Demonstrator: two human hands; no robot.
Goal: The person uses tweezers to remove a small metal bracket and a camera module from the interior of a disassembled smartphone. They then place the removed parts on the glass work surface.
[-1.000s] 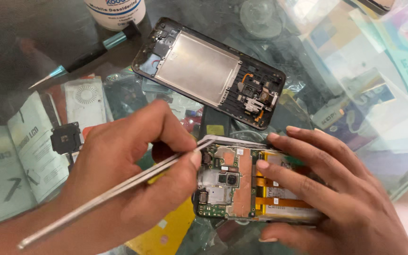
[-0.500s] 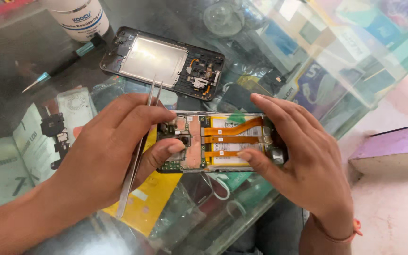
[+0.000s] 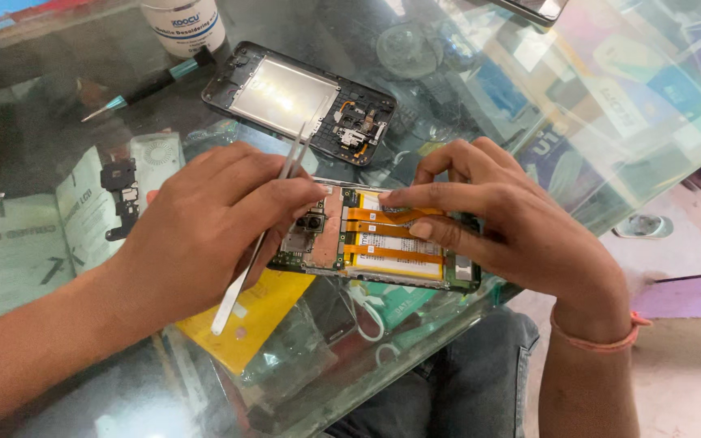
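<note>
While the left hand (image 3: 212, 227) pinches silver tweezers (image 3: 263, 231) slanted across its fingers, its fingertips rest on the circuit-board end of an opened phone (image 3: 375, 243) lying flat near the tabletop (image 3: 448, 89) edge. Curled over the phone's other end, the right hand (image 3: 513, 227) presses fingertips on the orange ribbon cable (image 3: 391, 216), holding nothing else. Beyond lie a detached back frame (image 3: 298, 101), a teal-tipped tool (image 3: 152, 83) and a white bottle (image 3: 184, 24).
</note>
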